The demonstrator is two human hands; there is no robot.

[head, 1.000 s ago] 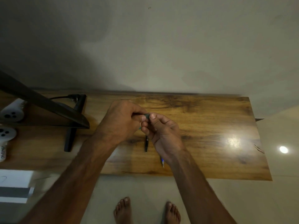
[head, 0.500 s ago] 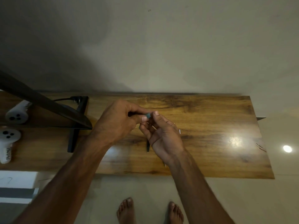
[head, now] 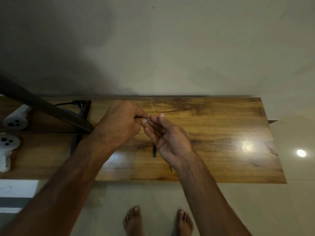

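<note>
Head view: the left hand (head: pixel 119 123) is clamping a grey-tipped pen (head: pixel 147 121), the tip poking out just beyond its curled fingers. The likely trouble is that small tip slipping between two sets of fingertips and dropping to the table (head: pixel 221 116). The right hand (head: pixel 170 142) is lying palm up, fingers loosely straightened, touching the tip. A black pen (head: pixel 154 151) is lying below the right fingers.
</note>
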